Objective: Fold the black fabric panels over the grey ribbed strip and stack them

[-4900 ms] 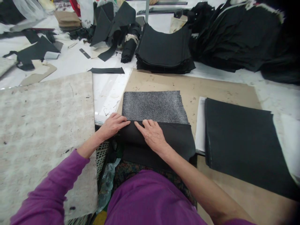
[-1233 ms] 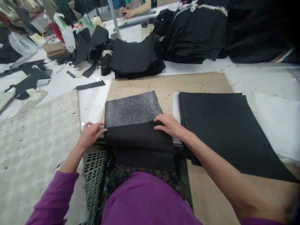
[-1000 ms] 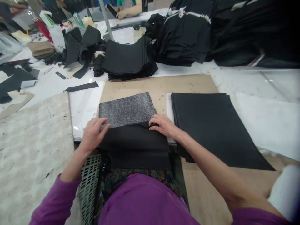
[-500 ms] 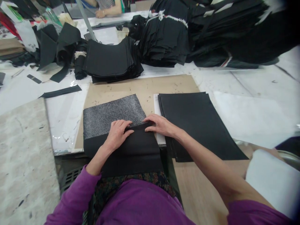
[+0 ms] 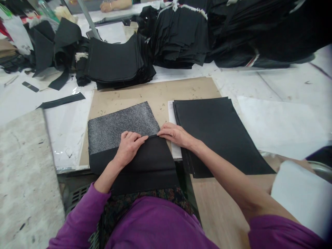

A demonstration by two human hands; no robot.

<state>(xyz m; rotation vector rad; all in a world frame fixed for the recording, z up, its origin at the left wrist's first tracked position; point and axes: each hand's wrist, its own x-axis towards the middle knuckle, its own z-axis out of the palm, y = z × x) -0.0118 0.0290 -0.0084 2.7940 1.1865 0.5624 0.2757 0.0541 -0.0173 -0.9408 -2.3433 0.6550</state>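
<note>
A black fabric panel (image 5: 145, 162) lies over the table's front edge and hangs toward my lap. Its upper part shows a speckled grey surface (image 5: 121, 128), and a seam or folded edge runs between the grey and the black. My left hand (image 5: 129, 145) pinches that edge, thumb and fingers pressed together. Close beside it, at the edge's right end, my right hand (image 5: 175, 134) pinches the same fabric between thumb and fingertips. To the right lies a stack of smooth black sheets (image 5: 210, 131), partly under my right forearm.
Beneath the work is a tan board (image 5: 155, 90). Behind stand a stack of black pieces (image 5: 114, 60) and a tied black bundle (image 5: 178, 41). A black strip (image 5: 62, 100) lies left, near a stained pale board (image 5: 26, 166). Another person's hand (image 5: 106, 7) rests far back.
My fingers have closed down on the edge: both thumbs, earlier apart from the fingers, now press against it. The view has shifted slightly.
</note>
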